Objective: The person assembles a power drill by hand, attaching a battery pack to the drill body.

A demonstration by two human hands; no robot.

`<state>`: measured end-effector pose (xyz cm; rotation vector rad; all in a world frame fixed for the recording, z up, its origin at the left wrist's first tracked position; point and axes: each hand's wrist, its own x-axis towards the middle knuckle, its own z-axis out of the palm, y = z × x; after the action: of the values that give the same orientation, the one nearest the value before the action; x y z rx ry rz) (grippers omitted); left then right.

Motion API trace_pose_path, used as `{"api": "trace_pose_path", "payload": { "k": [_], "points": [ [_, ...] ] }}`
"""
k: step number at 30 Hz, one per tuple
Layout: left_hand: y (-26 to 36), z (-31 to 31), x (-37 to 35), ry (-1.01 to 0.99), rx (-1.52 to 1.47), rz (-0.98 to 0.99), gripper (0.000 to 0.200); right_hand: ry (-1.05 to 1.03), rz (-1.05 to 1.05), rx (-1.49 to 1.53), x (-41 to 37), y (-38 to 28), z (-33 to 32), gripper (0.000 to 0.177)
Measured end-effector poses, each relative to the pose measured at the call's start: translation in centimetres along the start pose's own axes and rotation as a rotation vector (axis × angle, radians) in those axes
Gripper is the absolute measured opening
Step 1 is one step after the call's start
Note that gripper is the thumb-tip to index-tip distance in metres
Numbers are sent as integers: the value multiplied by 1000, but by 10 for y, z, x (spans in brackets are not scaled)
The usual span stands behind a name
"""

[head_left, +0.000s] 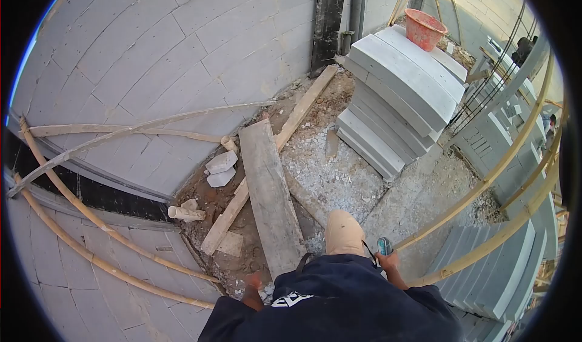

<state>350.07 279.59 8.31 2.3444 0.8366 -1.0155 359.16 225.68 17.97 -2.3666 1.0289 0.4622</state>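
Right hand is closed around a small teal object, above the ground near a bamboo pole; left hand is beside the wide plank's near end, blurred, grip cannot be told; the plank crosses a narrower timber; a red tub sits at the block stack's far edge.

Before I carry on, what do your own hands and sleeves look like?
The left hand and right hand are bare, with no gloves. The sleeves are dark navy, loose, and stop well short of the wrists. They belong to a dark top with a white marking. The left hand is too blurred for finer detail.
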Motion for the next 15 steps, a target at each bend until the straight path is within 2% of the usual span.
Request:
{"api": "trace_pose_path", "payload": {
  "k": [1, 3, 4, 6, 8, 9, 10, 11, 12, 13, 14, 15],
  "points": [
    [28, -24, 36, 86, -148, 12, 22, -5, 14, -2, 2, -5, 4, 83],
    [103, -70, 98, 247, -657, 67, 25, -184, 69, -36, 25, -30, 10, 81],
    [144, -91, 124, 285, -766, 125, 27, -294, -22, -152, 45, -29, 20, 76],
    [234, -144, 141, 286, -863, 188, 31, -237, -32, -251, 80, -37, 41, 70],
    [292, -159, 168, 214, -957, 234, 35, -254, 8, -265, 119, -27, 69, 64],
    [327, -171, 192, 159, -971, 279, 35, -257, 27, -268, 144, -46, 75, 59],
    [360, -178, 210, 29, -921, 266, 35, -240, 78, -329, 145, -91, 51, 57],
    [360, -184, 218, -91, -837, 214, 36, -236, 215, -184, 139, -152, 18, 60],
    [367, -199, 226, -180, -839, 198, 37, -172, 256, -160, 159, -180, 22, 63],
    [376, -208, 230, -266, -865, 171, 39, -258, 233, -122, 178, -223, 2, 67],
    [375, -216, 232, -219, -943, 187, 40, -345, 213, -82, 197, -266, -18, 72],
    [376, -226, 236, -170, -1029, 207, 41, -316, 143, -79, 232, -289, -10, 75]
  ]
}}
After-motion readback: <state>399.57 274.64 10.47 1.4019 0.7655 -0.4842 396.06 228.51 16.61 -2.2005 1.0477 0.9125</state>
